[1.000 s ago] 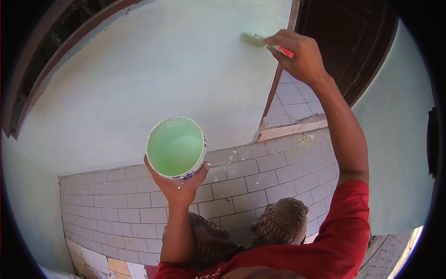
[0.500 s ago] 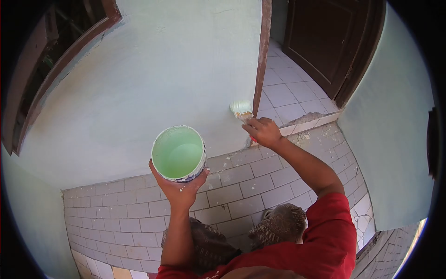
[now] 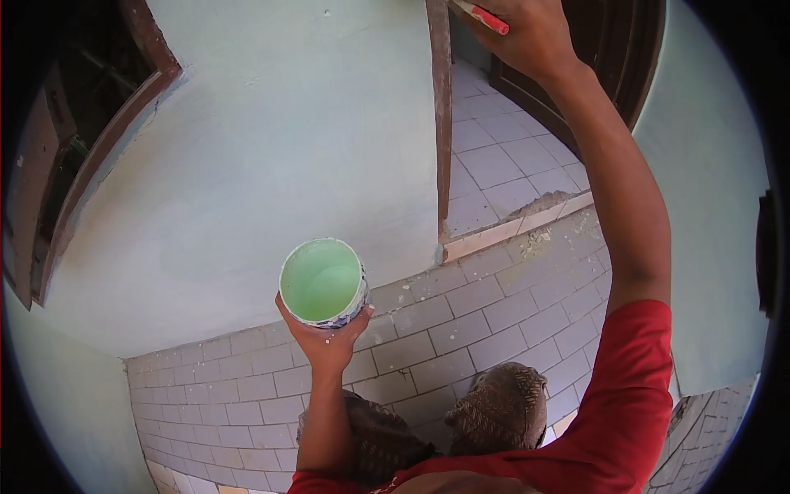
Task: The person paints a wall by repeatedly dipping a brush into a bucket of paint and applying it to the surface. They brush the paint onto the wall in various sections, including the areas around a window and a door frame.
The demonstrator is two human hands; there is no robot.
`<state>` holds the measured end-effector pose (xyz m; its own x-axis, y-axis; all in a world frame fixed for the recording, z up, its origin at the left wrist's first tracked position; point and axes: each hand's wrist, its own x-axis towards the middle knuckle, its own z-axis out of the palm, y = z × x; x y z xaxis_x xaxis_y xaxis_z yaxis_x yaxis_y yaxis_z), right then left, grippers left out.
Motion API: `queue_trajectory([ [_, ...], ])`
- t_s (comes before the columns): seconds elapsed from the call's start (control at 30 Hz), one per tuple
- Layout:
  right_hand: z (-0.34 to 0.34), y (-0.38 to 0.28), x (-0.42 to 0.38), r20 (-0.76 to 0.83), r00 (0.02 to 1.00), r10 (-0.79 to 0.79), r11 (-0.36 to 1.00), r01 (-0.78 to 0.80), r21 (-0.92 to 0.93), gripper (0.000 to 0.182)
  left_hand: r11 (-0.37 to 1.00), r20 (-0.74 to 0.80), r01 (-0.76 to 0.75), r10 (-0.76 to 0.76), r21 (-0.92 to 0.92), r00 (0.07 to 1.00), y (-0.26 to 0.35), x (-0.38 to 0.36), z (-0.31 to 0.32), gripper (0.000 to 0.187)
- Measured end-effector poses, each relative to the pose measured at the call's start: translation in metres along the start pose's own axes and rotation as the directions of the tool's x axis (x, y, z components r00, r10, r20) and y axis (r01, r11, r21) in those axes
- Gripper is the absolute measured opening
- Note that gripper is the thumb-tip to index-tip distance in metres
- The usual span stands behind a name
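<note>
My left hand [image 3: 327,344] grips a paint bucket [image 3: 360,306] from below, fingers wrapped round its base. Light green paint [image 3: 325,292] lies inside, and white smears coat the rim. High at the top edge, my right hand [image 3: 527,37] is closed on a paintbrush [image 3: 487,18] with a red-tipped handle. The bristles are cut off by the frame's upper edge. The brush is near the brown door frame [image 3: 439,115], beside the pale green wall [image 3: 271,156].
A brown-framed window [image 3: 107,156] is at the left. Right of the wall, a doorway with a dark wooden door [image 3: 535,99] opens onto a tiled floor [image 3: 494,160], with a chipped step edge [image 3: 527,221]. Paint-spotted grey tiles [image 3: 428,346] lie below me.
My right hand has risen with the brush from the wall's lower corner by the door frame to the top of the view. The bucket stays in my left hand, shifted slightly.
</note>
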<state>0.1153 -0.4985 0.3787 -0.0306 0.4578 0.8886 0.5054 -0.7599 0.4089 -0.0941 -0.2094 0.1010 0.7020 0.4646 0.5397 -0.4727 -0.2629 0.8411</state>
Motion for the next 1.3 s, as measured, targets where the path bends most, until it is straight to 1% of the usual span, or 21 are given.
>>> queue_trajectory([
  [0.07, -0.03, -0.028, 0.028, -0.22, 0.96, -0.171, 0.977, 0.195, 0.091, 0.024, 1.0, -0.004, -0.003, 0.003, 0.004, 1.0, -0.002, 0.002, 0.002, 0.104],
  [0.1, -0.022, -0.028, 0.018, -0.222, 0.96, -0.171, 0.977, 0.195, 0.087, 0.024, 1.0, 0.002, -0.002, 0.002, -0.01, 1.0, -0.002, 0.002, 0.002, 0.104],
  [0.17, 0.023, -0.031, -0.029, -0.151, 0.968, -0.198, 0.98, 0.198, -0.012, 0.03, 1.0, 0.009, 0.003, -0.003, -0.02, 1.0, -0.004, 0.002, 0.001, 0.104],
  [0.23, 0.06, -0.049, -0.101, -0.095, 0.977, -0.189, 0.978, 0.196, 0.071, 0.034, 0.999, -0.008, 0.002, -0.002, 0.036, 1.0, -0.005, 0.004, -0.002, 0.104],
  [0.37, 0.085, -0.106, -0.218, 0.166, 0.98, -0.113, 0.949, 0.057, 0.311, 0.032, 0.999, -0.026, 0.046, -0.046, 0.012, 0.999, -0.005, 0.008, -0.002, 0.104],
  [0.4, 0.089, -0.114, -0.237, 0.164, 0.98, -0.113, 0.948, 0.057, 0.312, 0.032, 0.999, -0.02, 0.04, -0.04, 0.024, 0.999, -0.007, 0.009, -0.003, 0.104],
  [0.47, 0.089, -0.124, -0.26, 0.361, 0.908, -0.212, 0.893, 0.03, 0.449, 0.028, 0.999, -0.014, 0.025, -0.025, 0.035, 1.0, -0.006, 0.005, -0.006, 0.104],
  [0.5, 0.087, -0.122, -0.255, 0.357, 0.91, -0.212, 0.895, 0.034, 0.446, 0.028, 0.999, -0.005, 0.024, -0.024, 0.031, 1.0, -0.005, 0.005, -0.005, 0.103],
  [0.57, 0.075, -0.113, -0.228, 0.533, 0.812, -0.238, 0.884, -0.046, 0.466, 0.026, 1.0, -0.001, 0.016, -0.016, 0.018, 1.0, -0.004, 0.005, -0.004, 0.103],
  [0.63, 0.065, -0.091, -0.174, 0.497, 0.845, -0.197, 0.912, -0.028, 0.41, 0.028, 1.0, 0.015, -0.007, 0.006, 0.015, 1.0, -0.003, 0.005, -0.003, 0.102],
  [0.67, 0.055, -0.077, -0.138, 0.504, 0.854, -0.129, 0.919, -0.088, 0.384, 0.03, 1.0, 0.01, -0.005, 0.005, 0.01, 1.0, -0.001, 0.006, -0.003, 0.102],
  [0.8, 0.018, -0.021, -0.01, 0.106, 0.985, -0.139, 0.972, 0.115, 0.203, 0.038, 0.999, 0.02, -0.01, 0.011, -0.03, 1.0, 0.002, 0.007, 0.0, 0.101],
  [0.83, 0.014, -0.01, 0.017, -0.045, 0.987, -0.157, 0.975, 0.162, 0.151, 0.036, 1.0, 0.024, -0.013, 0.013, -0.028, 1.0, 0.002, 0.007, 0.0, 0.101],
  [0.9, -0.019, -0.016, 0.056, -0.176, 0.974, -0.141, 0.977, 0.166, 0.136, 0.024, 1.0, 0.027, -0.015, 0.016, -0.021, 1.0, -0.002, 0.007, 0.0, 0.102],
  [0.97, -0.017, -0.01, 0.07, -0.325, 0.94, -0.106, 0.982, 0.15, 0.113, 0.024, 0.999, 0.029, -0.026, 0.026, -0.025, 0.999, -0.004, 0.007, 0.002, 0.102],
  [1.0, -0.003, 0.004, 0.061, -0.325, 0.94, -0.103, 0.982, 0.148, 0.114, 0.024, 1.0, 0.036, -0.011, 0.012, -0.017, 0.999, -0.006, 0.007, 0.004, 0.103],
  [1.07, 0.035, 0.026, 0.031, -0.071, 0.997, -0.038, 0.985, 0.026, -0.171, 0.033, 1.0, 0.043, -0.005, 0.005, -0.01, 0.999, -0.005, 0.007, 0.002, 0.103],
  [1.1, 0.036, 0.004, 0.016, -0.187, 0.963, -0.193, 0.981, 0.19, -0.038, 0.034, 1.0, 0.038, -0.021, 0.021, -0.012, 0.999, -0.004, 0.007, 0.0, 0.103],
  [1.2, 0.048, -0.023, -0.052, -0.028, 0.986, -0.167, 0.978, 0.169, 0.125, 0.033, 0.999, 0.021, -0.045, 0.046, -0.014, 0.999, -0.006, 0.006, -0.004, 0.104],
  [1.23, 0.039, -0.029, -0.061, -0.032, 0.984, -0.175, 0.977, 0.177, 0.119, 0.033, 0.999, 0.013, -0.045, 0.045, -0.002, 0.999, -0.007, 0.006, -0.006, 0.104],
  [1.3, 0.024, -0.039, -0.067, 0.114, 0.984, -0.135, 0.964, 0.104, 0.246, 0.033, 0.999, 0.013, -0.041, 0.042, -0.014, 0.999, -0.009, 0.005, -0.007, 0.104],
])
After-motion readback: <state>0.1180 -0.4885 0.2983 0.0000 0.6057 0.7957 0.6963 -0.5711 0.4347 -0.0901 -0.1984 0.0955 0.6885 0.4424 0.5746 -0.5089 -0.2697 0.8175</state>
